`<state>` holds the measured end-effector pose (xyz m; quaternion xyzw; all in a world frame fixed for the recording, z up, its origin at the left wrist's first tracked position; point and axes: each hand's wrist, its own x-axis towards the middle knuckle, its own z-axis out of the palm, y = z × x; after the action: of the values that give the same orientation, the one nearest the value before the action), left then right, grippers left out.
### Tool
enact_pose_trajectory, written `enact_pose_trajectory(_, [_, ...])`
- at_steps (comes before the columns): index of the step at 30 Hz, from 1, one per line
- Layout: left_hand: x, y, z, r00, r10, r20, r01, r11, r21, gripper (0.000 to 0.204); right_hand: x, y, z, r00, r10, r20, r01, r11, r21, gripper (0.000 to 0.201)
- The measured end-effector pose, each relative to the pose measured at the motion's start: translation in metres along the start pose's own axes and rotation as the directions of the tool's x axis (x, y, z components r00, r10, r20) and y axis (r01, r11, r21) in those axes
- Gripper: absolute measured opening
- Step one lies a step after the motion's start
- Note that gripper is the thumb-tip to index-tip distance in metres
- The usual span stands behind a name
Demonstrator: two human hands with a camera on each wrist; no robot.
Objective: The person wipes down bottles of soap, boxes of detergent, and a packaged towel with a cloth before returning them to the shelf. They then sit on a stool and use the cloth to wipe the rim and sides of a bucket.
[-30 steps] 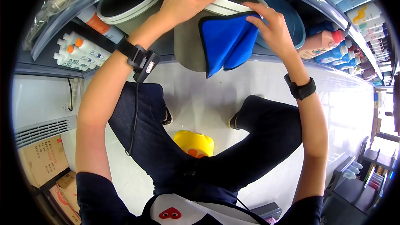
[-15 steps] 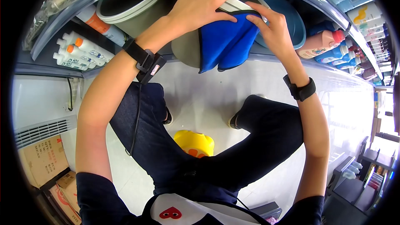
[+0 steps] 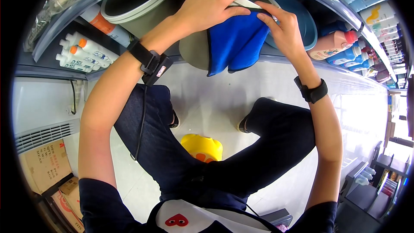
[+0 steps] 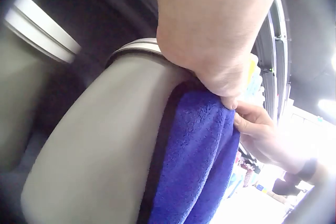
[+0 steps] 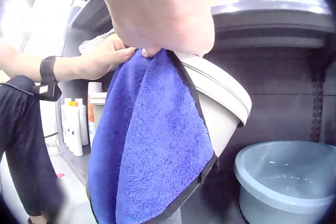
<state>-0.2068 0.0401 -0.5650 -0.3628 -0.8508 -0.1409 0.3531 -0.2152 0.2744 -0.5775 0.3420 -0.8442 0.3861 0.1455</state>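
Note:
A blue cloth [image 3: 235, 39] with black edging hangs folded over the outside of a grey bucket [image 3: 192, 51] with a white rim. The bucket leans toward the person in the right wrist view. At the rim, my left hand [image 3: 213, 4] pinches the cloth's top edge, thumb outside and fingers over the rim. My right hand [image 3: 283, 28] pinches the cloth's top right corner against the rim between thumb and fingers. Both thumbs press on the cloth's outer face, a short gap apart. The bucket's inside is mostly hidden behind the left hand.
Another grey bucket [image 3: 148, 19] stands left on the shelf, a blue basin [image 5: 286, 182] right. White bottles [image 3: 88, 54] are at the left, detergent bottles [image 3: 334, 45] at the right. A shelf edge [image 3: 336, 0] arches above. A yellow stool [image 3: 201, 147] is between the legs.
My left hand has slid right along the rim, from bare rim onto the cloth's top edge. The cloth's lower end has risen slightly and the bucket shifted a little left. The right hand keeps its hold.

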Motion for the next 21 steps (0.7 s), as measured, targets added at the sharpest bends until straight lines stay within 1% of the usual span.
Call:
enact_pose_trajectory(7, [0.001, 0.005, 0.001, 1.000, 0.012, 0.008, -0.012, 1.000, 0.026, 0.032, 0.000, -0.007, -0.003, 0.998, 0.061, 0.000, -0.061, 0.998, 0.000, 0.023])
enact_pose_trajectory(10, [0.001, 0.006, 0.001, 1.000, 0.019, 0.005, -0.020, 0.999, 0.040, 0.033, 0.001, -0.008, -0.001, 0.999, 0.034, -0.031, -0.034, 0.999, -0.003, 0.021])
enact_pose_trajectory(13, [0.001, 0.007, -0.001, 1.000, 0.020, 0.019, -0.021, 0.998, 0.052, 0.032, 0.001, -0.013, 0.002, 0.989, 0.146, -0.017, -0.146, 0.989, -0.011, 0.021])
enact_pose_trajectory(14, [0.001, 0.008, -0.002, 0.999, 0.021, 0.026, -0.022, 0.998, 0.056, 0.032, 0.001, -0.014, 0.002, 0.987, 0.158, -0.017, -0.158, 0.987, 0.001, 0.022])
enact_pose_trajectory(17, [0.003, 0.003, 0.003, 0.997, 0.041, -0.064, -0.037, 0.998, 0.057, 0.045, 0.002, -0.016, 0.004, 0.983, 0.183, -0.017, -0.182, 0.983, 0.023, 0.022])
enact_pose_trajectory(19, [0.003, 0.002, -0.002, 0.998, -0.007, 0.061, 0.005, 1.000, 0.020, 0.044, 0.003, -0.015, 0.006, 0.982, 0.186, -0.022, -0.185, 0.983, 0.016, 0.022])
enact_pose_trajectory(20, [0.004, 0.001, -0.004, 0.992, -0.029, 0.124, 0.029, 1.000, 0.004, 0.044, 0.003, -0.013, 0.008, 0.988, 0.152, -0.041, -0.151, 0.988, 0.022, 0.022])
enact_pose_trajectory(21, [0.004, 0.001, -0.005, 0.994, -0.040, 0.100, 0.042, 0.999, -0.011, 0.044, 0.004, -0.012, 0.010, 0.991, 0.117, -0.061, -0.116, 0.993, 0.029, 0.022])
